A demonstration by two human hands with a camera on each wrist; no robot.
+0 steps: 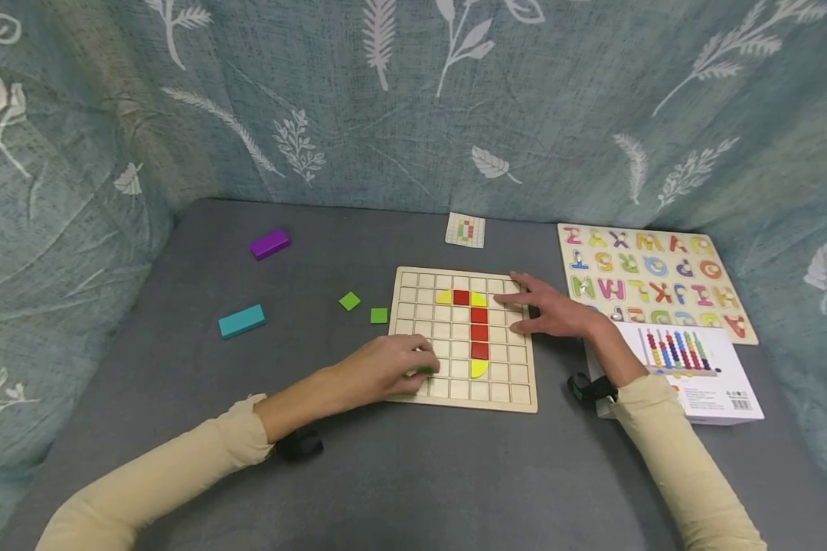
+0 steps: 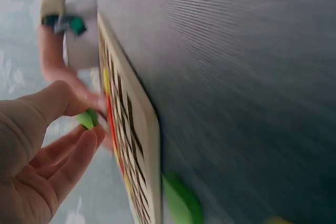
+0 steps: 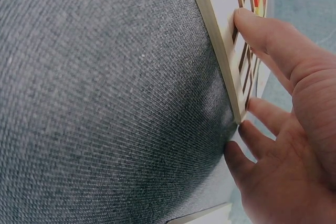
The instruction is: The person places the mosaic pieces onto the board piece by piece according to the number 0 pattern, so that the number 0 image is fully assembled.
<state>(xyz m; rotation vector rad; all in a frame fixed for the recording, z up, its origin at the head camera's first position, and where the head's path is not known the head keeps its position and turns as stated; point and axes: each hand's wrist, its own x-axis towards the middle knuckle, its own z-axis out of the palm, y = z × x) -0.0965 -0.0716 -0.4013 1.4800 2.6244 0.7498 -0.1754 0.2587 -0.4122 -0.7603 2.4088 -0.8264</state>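
Note:
A wooden grid board (image 1: pixel 503 396) lies on the table, bearing red squares (image 1: pixel 478 333) and yellow rounded pieces (image 1: pixel 478 369) in a hook shape. Over the board's left part, my left hand (image 1: pixel 386 369) pinches a green tile (image 2: pixel 86 118) between thumb and fingertips. My right hand (image 1: pixel 554 308) rests on the right edge of the board with its fingers spread. In the right wrist view, the thumb touches the board's face and other fingers lie along its border. Two green squares (image 1: pixel 349 301) sit on the table left of the board.
A small pattern card (image 1: pixel 465 229) lies behind the board. To the right are an alphabet puzzle board (image 1: pixel 651 266) and a white box (image 1: pixel 724 367) with an abacus picture. Purple (image 1: pixel 270 245) and teal (image 1: pixel 242 321) blocks lie at left. A patterned curtain (image 1: pixel 413 115) hangs behind.

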